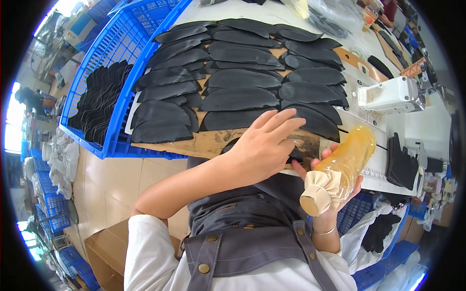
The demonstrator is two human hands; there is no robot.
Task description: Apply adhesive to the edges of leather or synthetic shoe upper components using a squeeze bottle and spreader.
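My right hand [334, 213] is wrapped round a clear plastic bottle of yellowish liquid [357, 148]. The bottle is tilted, and tan tape covers its capped end, which faces me. My left hand [264, 145] reaches across the front edge of a brown board [182, 146], fingers stretched out and palm down. Beneath it a dark curved piece [229, 145] partly shows; whether the hand touches it I cannot tell. Rows of black half-oval pieces [241, 99] overlap in three columns over the board, just beyond my left hand.
To the left stands a blue plastic basket [108, 151] holding stacked black pieces [104, 99]. A white sewing machine head [392, 95] is at the right. More black pieces [403, 162] stand near the right table edge. An open cardboard box [104, 252] sits on the floor lower left.
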